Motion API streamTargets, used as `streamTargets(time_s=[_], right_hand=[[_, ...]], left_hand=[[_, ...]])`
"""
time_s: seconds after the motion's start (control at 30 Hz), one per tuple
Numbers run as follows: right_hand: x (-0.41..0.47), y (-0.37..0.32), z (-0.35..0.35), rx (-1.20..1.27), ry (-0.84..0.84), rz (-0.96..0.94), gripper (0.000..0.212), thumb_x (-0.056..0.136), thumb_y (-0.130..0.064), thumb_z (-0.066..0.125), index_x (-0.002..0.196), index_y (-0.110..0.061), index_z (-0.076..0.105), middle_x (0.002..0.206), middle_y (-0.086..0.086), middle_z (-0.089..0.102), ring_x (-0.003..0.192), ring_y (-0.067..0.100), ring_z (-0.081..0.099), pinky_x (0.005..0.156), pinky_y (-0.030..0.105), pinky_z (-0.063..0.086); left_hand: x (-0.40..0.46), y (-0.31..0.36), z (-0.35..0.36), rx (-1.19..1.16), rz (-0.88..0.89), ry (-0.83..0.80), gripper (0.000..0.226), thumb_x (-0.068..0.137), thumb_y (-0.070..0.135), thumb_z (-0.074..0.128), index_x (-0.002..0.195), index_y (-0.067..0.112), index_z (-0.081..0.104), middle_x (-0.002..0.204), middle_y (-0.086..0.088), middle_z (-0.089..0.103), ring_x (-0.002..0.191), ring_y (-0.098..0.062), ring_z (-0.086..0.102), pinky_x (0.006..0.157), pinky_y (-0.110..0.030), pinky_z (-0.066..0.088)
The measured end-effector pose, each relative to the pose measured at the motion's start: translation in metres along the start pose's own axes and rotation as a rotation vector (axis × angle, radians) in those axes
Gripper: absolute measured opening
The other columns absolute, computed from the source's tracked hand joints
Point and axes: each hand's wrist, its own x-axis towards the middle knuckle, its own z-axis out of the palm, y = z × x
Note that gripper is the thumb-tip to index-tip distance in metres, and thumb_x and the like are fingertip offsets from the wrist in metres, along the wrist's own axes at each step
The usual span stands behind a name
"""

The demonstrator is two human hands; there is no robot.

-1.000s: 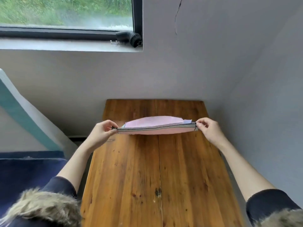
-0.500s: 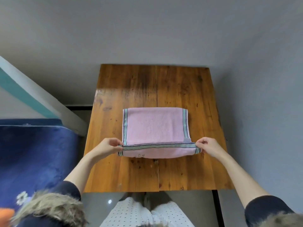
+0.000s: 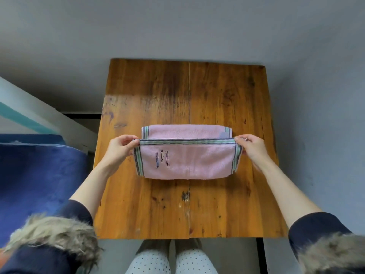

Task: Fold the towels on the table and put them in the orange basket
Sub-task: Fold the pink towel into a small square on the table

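A blue mattress [image 3: 39,175] lies left, beneath grey walls [image 3: 177,26].

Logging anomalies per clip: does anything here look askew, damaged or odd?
Nothing stands out. Both hands, left and right, pinch the pink towel's striped edge mid-fold, square on the wooden table.

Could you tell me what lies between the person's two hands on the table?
In the head view, the pink towel spans the gap: the left hand and right hand each pinch one corner of its striped edge.
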Motion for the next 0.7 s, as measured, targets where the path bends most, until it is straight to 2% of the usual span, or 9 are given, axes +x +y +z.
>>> streamTargets(time_s=[0.07,0.13,0.23,0.37,0.47,0.53,0.7], right_hand=[[0.019,-0.006,0.006,0.004,0.041,-0.012,0.014,0.091,-0.023,0.057,0.099,-0.013,0.064,0.090,-0.003,0.064,0.081,0.007,0.061,0.060,0.017,0.046],[0.036,-0.009,0.012,-0.003,0.066,-0.016,0.013,0.092,-0.020,0.057,0.099,-0.012,0.063,0.092,0.000,0.064,0.080,0.007,0.060,0.059,0.017,0.043],[0.060,-0.008,0.021,-0.036,0.078,-0.010,0.014,0.092,-0.020,0.056,0.101,-0.010,0.062,0.098,0.005,0.063,0.089,0.015,0.060,0.064,0.020,0.045],[0.084,-0.003,0.032,-0.078,0.120,0.018,0.019,0.093,-0.021,0.055,0.105,-0.007,0.061,0.104,0.009,0.063,0.098,0.021,0.059,0.080,0.033,0.051],[0.094,0.000,0.040,-0.148,0.159,0.028,0.021,0.094,-0.022,0.054,0.106,-0.006,0.061,0.106,0.010,0.063,0.098,0.023,0.059,0.080,0.034,0.051],[0.099,0.003,0.045,-0.198,0.169,0.036,0.020,0.094,-0.022,0.053,0.104,-0.006,0.061,0.104,0.009,0.062,0.097,0.022,0.057,0.082,0.035,0.050],[0.109,0.010,0.053,-0.255,0.178,0.077,0.019,0.093,-0.024,0.055,0.103,-0.010,0.063,0.106,0.007,0.062,0.102,0.023,0.055,0.085,0.035,0.046]], left_hand=[[0.020,0.004,0.003,0.013,0.030,0.024,0.008,0.091,0.020,0.058,0.092,0.020,0.065,0.092,0.000,0.067,0.085,-0.011,0.062,0.068,-0.024,0.050],[0.040,0.004,0.006,0.023,0.042,0.052,0.007,0.091,0.020,0.059,0.089,0.020,0.065,0.089,0.000,0.066,0.080,-0.011,0.061,0.066,-0.024,0.050],[0.067,-0.001,0.012,0.043,0.013,0.076,0.006,0.090,0.020,0.060,0.088,0.018,0.066,0.088,-0.004,0.066,0.079,-0.016,0.059,0.069,-0.031,0.051],[0.093,-0.009,0.021,0.077,-0.018,0.121,0.010,0.087,0.023,0.063,0.078,0.027,0.065,0.084,-0.001,0.064,0.080,-0.016,0.057,0.070,-0.035,0.051],[0.104,-0.010,0.026,0.127,-0.027,0.153,0.008,0.086,0.027,0.063,0.078,0.029,0.065,0.086,0.001,0.065,0.083,-0.016,0.056,0.076,-0.040,0.050],[0.109,-0.012,0.029,0.182,-0.038,0.166,0.008,0.085,0.030,0.062,0.078,0.031,0.064,0.089,0.001,0.065,0.079,-0.017,0.054,0.071,-0.036,0.045],[0.117,-0.017,0.036,0.198,-0.123,0.151,0.004,0.086,0.031,0.063,0.086,0.027,0.065,0.092,-0.002,0.065,0.084,-0.018,0.054,0.074,-0.031,0.042]])
